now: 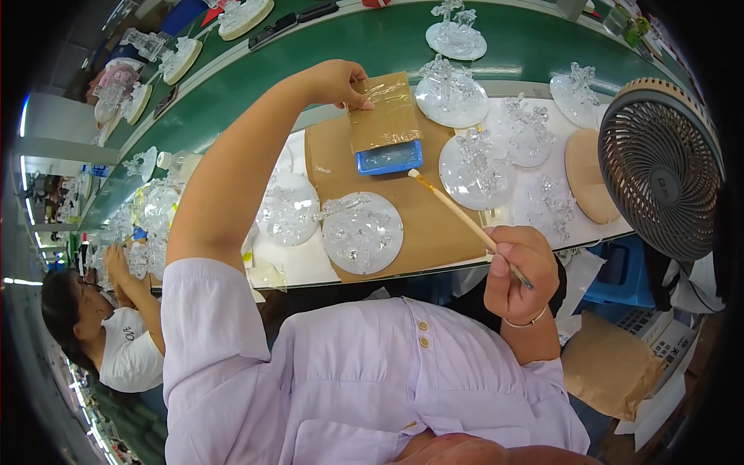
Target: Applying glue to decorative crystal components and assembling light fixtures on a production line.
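My left hand (335,84) grips the left edge of a taped cardboard piece (385,108), tilted above a small blue tray (390,159) and covering its far part. Between the thumb and fingers of my right hand (524,273) is a thin wooden-handled paintbrush (457,209). The brush's pale tip points away from me, close to the tray's near right corner. Under the tray lies a flat cardboard sheet (434,240). A round white base with clear figures (363,232) sits at the sheet's near left.
Several more round bases with clear figures, one at the right (477,170), surround the cardboard. A black fan (663,174) stands at the right end. Behind runs a green surface (310,58). A co-worker (101,333) works at the far left. A brown paper bag (612,364) sits below right.
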`<state>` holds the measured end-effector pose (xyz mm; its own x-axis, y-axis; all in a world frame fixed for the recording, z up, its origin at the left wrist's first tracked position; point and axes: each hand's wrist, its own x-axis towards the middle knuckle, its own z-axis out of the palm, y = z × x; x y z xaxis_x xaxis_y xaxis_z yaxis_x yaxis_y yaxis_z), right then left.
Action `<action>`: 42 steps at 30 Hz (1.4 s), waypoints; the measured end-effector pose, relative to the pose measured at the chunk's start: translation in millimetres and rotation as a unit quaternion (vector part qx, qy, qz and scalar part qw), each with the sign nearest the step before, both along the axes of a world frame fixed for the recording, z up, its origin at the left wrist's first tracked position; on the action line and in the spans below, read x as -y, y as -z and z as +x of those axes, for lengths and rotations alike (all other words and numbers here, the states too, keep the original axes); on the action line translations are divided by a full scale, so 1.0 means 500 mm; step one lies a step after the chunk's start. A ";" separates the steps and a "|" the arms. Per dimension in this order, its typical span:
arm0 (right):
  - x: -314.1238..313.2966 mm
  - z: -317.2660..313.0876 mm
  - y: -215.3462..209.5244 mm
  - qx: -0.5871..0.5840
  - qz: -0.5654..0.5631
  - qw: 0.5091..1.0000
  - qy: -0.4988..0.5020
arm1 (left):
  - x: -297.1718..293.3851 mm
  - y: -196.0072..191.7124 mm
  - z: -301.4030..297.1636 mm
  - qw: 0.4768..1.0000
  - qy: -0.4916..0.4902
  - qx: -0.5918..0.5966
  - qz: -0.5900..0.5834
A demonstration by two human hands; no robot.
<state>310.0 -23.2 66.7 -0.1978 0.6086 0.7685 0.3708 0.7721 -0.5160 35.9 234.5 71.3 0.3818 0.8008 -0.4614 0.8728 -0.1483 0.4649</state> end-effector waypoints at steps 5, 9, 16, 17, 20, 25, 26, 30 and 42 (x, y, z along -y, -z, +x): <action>0.001 -0.003 0.004 -0.003 0.026 1.000 0.003 | 0.055 -0.033 0.012 0.994 0.010 -0.048 0.102; 0.003 -0.008 0.010 -0.006 0.044 0.999 0.012 | 0.076 -0.037 0.012 0.986 0.014 -0.050 0.160; 0.005 -0.010 0.013 -0.001 0.035 0.999 0.012 | 0.101 -0.031 0.012 0.970 0.011 -0.067 0.232; 0.004 -0.011 0.015 -0.004 0.032 0.999 0.013 | 0.101 -0.031 0.012 0.971 0.011 -0.066 0.231; -0.003 -0.016 0.020 -0.003 0.028 1.000 0.010 | 0.102 -0.028 0.008 0.971 0.011 -0.063 0.230; -0.023 -0.036 0.036 0.001 0.012 1.000 0.005 | 0.090 -0.017 0.005 0.972 0.019 -0.063 0.226; -0.027 -0.041 0.039 0.019 0.002 1.000 0.009 | 0.088 -0.018 0.007 0.973 0.018 -0.060 0.224; -0.045 -0.058 0.044 0.067 -0.017 0.997 0.027 | 0.084 -0.025 0.014 0.978 0.016 -0.070 0.196; -0.038 -0.065 0.049 0.091 -0.015 0.995 0.026 | 0.129 -0.016 0.005 0.958 0.019 -0.059 0.280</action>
